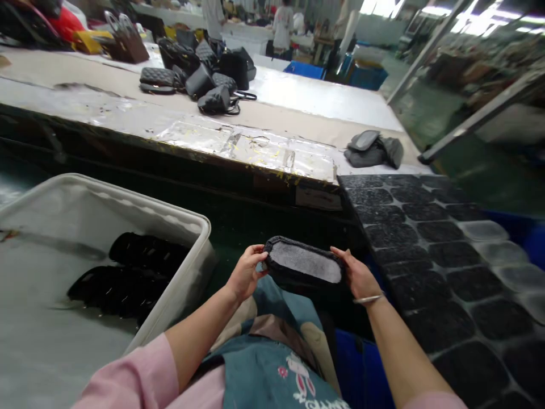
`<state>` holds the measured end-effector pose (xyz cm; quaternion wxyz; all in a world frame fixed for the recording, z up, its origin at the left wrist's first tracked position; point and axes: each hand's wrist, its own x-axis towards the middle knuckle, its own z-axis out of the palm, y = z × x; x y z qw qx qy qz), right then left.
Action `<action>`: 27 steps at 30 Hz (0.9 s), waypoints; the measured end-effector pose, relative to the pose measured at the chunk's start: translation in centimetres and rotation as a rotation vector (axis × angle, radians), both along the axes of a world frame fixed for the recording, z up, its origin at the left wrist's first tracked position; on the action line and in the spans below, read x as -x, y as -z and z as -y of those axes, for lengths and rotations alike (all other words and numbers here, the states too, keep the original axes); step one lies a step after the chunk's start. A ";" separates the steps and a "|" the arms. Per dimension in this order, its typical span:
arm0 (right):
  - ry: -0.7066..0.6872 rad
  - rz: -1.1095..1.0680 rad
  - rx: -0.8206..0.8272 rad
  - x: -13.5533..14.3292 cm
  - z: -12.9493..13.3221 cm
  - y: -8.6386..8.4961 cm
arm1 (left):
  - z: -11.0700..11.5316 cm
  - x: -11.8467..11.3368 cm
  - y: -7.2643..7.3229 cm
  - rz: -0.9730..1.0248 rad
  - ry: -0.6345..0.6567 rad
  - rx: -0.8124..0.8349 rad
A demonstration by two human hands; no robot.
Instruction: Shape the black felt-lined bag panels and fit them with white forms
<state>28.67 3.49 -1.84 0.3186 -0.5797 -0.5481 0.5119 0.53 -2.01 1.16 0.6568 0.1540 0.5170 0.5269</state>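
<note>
Between my two hands, above my lap, is a black pouch-like bag piece (305, 261) with a long grey rounded panel facing up. My left hand (247, 270) pinches its left end, thumb on top and fingers at the edge. At the other end, my right hand (355, 271) grips the right edge, its fingertips on the upper corner. The piece tilts slightly down to the right. Its underside is in shadow.
A white bin (187, 221) on the left holds several black pieces (123, 289). On the right, a board (434, 250) carries rows of dark rounded panels. Black bags (213, 74) and a grey-black pile (374, 150) lie on the long worktable (293, 119). People stand farther back.
</note>
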 end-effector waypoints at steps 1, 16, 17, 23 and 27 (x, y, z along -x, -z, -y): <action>0.040 -0.059 0.044 -0.1 0.6 0.2 | -0.2 0.1 0.0 0.001 0.014 0.007; 0.264 -0.121 0.113 0.6 1.0 0.1 | -1.2 -0.3 1.1 -0.069 0.008 -0.051; 0.291 -0.095 0.089 0.8 1.2 0.0 | -1.0 -0.3 1.1 -0.067 0.005 -0.059; 0.266 -0.084 0.199 0.7 1.1 -0.7 | -1.0 0.9 1.0 -0.110 0.113 -0.032; 0.137 -0.179 0.317 0.7 -0.5 -1.2 | -2.2 2.0 1.1 -0.090 0.213 -0.020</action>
